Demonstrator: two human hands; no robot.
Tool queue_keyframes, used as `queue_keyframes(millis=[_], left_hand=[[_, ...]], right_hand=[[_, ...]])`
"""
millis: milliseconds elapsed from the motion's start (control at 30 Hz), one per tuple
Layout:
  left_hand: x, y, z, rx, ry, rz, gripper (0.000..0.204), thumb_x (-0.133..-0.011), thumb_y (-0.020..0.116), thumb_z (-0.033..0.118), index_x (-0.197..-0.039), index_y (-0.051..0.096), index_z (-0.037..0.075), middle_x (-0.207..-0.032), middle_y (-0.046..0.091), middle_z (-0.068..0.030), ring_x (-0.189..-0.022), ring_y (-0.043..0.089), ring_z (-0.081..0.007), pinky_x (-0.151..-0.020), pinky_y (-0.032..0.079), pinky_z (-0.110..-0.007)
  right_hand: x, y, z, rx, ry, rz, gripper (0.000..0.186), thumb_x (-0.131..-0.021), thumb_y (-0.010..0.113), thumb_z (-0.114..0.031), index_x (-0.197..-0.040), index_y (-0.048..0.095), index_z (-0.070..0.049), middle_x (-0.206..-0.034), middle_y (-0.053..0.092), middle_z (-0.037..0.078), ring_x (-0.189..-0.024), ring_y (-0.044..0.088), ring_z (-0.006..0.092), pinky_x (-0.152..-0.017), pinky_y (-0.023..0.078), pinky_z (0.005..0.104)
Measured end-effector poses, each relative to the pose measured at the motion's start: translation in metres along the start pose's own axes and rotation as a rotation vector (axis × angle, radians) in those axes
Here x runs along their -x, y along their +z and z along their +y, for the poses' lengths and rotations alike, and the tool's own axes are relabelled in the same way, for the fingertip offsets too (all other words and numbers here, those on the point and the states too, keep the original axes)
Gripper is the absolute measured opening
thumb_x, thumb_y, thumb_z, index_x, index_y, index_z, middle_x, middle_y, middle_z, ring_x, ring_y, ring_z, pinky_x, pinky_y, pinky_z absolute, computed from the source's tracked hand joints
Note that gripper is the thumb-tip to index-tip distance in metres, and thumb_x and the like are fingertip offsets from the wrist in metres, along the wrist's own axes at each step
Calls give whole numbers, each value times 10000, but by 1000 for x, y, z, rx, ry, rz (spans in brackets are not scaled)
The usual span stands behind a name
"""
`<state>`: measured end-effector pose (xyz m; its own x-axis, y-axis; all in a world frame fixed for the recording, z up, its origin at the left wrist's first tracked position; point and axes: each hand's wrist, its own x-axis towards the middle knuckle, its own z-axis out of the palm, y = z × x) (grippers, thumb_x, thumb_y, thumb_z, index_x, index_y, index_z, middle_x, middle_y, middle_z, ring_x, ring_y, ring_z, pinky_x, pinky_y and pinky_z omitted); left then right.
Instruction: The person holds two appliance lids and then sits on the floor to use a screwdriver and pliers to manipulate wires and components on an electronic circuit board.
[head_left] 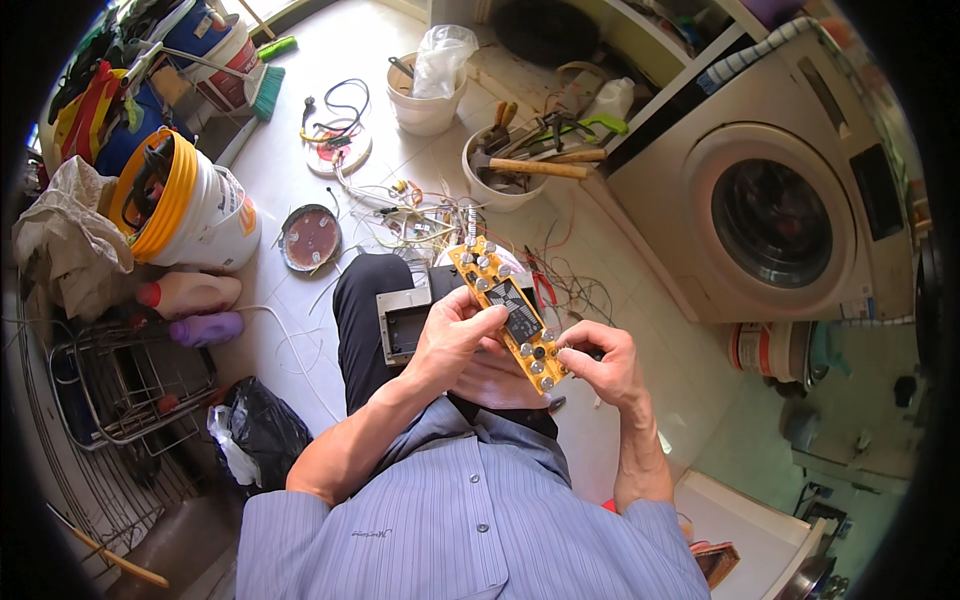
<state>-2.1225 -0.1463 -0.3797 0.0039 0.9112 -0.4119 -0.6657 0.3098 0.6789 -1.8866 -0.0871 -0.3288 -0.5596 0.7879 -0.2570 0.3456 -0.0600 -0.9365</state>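
Yellow circuit board [507, 311], blue pinstriped shirt [470, 520], black trousers [362, 320], white bucket [190, 205] rimmed orange

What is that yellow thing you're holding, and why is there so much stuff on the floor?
A person sits on the floor holding a yellow circuit board with both hands. The left hand clasps its middle; the right hand pinches its near end. A grey metal box rests on the lap. Loose wires, a bucket of tools and a washing machine are around.
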Motion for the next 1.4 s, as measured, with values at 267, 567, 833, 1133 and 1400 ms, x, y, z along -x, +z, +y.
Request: queue_keyframes(millis=[267,567,833,1133,1400], left_hand=[[4,8,3,-80,52,28,173,-938,682,113,-1064,632,6,-916,704,-71,-731,671,-113,-605,555,-226],[0,8,3,-39,27,9,163,-936,698,121,-1040,634,12,-887,695,-61,-723,661,-116,-600,564,-249],[-7,-6,19,18,273,74,193,-946,658,86,-1104,620,-18,-969,713,-99,-763,705,-161,-618,601,-287],[-14,-17,39,9,333,56,201,-977,643,96,-1150,611,-3,-996,726,-109,-808,720,-177,-647,602,-285],[-16,-2,15,-6,223,31,182,-967,667,99,-1107,613,-4,-1005,720,-110,-799,722,-179,-639,617,-291]], right_hand=[[5,-7,-4,-193,114,5,136,-886,724,-86,-975,725,17,-810,675,11,-693,588,64,-611,461,228],[6,-6,-1,-188,89,64,167,-936,714,-143,-1019,730,1,-795,660,1,-652,553,56,-571,449,228],[2,-16,-3,-133,-4,357,219,-992,647,-186,-1087,697,5,-825,704,27,-610,524,40,-531,421,205],[13,-51,-13,21,-12,527,138,-946,685,-125,-998,724,-3,-784,682,-1,-643,531,47,-575,442,222],[14,-15,-2,222,-190,401,440,-777,818,-141,-1177,670,-34,-978,657,62,-603,547,92,-593,480,262]])
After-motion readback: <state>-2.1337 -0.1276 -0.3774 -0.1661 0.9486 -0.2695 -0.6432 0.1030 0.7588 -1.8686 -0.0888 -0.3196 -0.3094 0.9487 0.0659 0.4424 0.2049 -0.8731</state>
